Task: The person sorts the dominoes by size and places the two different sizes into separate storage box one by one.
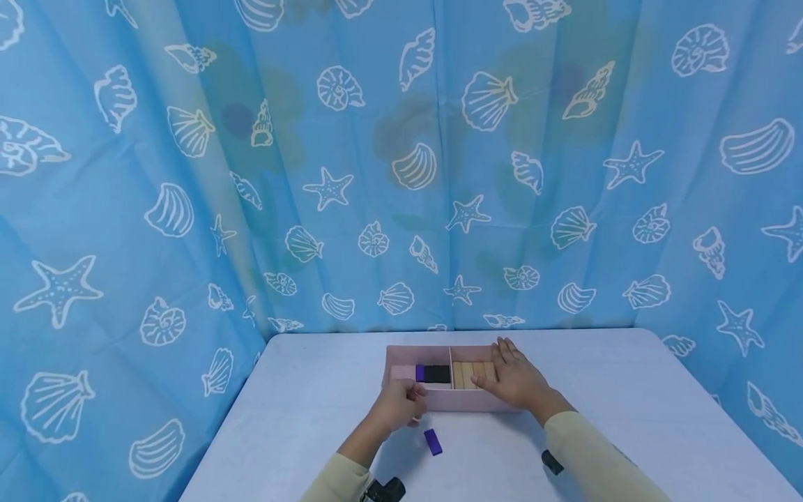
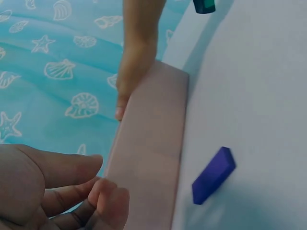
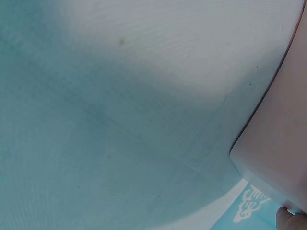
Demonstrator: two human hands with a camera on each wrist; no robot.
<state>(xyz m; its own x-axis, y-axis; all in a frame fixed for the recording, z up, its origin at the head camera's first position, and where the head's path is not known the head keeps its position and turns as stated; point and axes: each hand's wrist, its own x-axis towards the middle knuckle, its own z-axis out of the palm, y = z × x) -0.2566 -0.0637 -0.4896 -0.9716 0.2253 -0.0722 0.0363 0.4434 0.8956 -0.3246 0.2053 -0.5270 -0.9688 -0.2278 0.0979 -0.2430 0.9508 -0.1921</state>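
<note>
A pink box (image 1: 464, 400) with a divider stands on the table. Its left compartment contains a purple block (image 1: 419, 374) beside black blocks (image 1: 437, 374); several light wooden blocks (image 1: 467, 374) line the right one. My left hand (image 1: 398, 406) hovers at the box's front left, fingers loosely bent; in the left wrist view nothing shows between thumb and fingertips (image 2: 96, 165). My right hand (image 1: 519, 376) rests across the box's right end with straight fingers, the thumb over the wooden blocks. Another purple block (image 1: 433, 442) lies on the table just in front of the box.
A white cloth covers the table (image 1: 301, 390). Behind it and along the left hangs a blue curtain (image 1: 370, 202) with white shell prints. Each wrist carries a dark camera, such as the left one (image 1: 387, 489).
</note>
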